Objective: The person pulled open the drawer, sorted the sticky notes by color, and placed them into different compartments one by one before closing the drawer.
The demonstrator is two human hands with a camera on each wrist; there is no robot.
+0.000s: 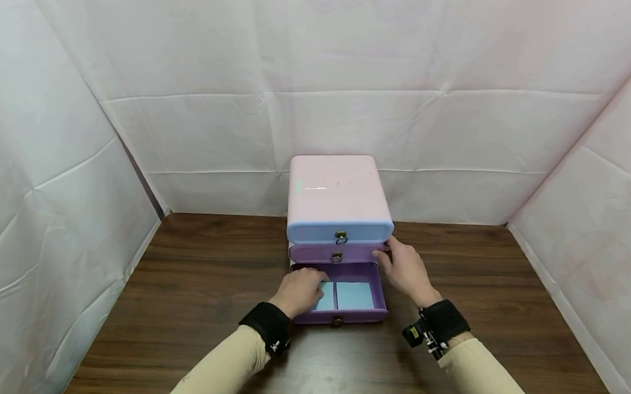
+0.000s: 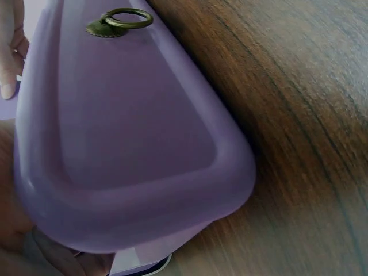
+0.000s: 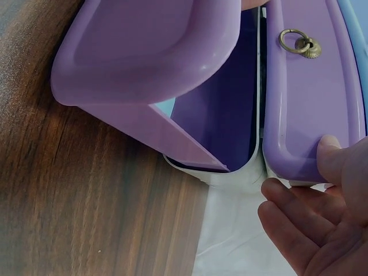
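A small cabinet (image 1: 337, 192) with a pink top stands at the back of the wooden table (image 1: 195, 286). Its purple bottom drawer (image 1: 380, 294) is pulled out and holds light blue pads (image 1: 354, 295). My left hand (image 1: 301, 289) lies over the drawer's left edge with its fingers reaching inside. What they hold is hidden. The left wrist view shows the drawer front (image 2: 132, 132) and its brass ring pull (image 2: 121, 22). My right hand (image 1: 404, 270) is open. Its thumb (image 3: 332, 155) touches the right end of the shut purple middle drawer (image 3: 305, 103).
A blue top drawer (image 1: 314, 229) is shut above the purple one. White sheets (image 1: 56, 209) wall in the table on the left, back and right. Bare wood lies to both sides of the cabinet and in front of it.
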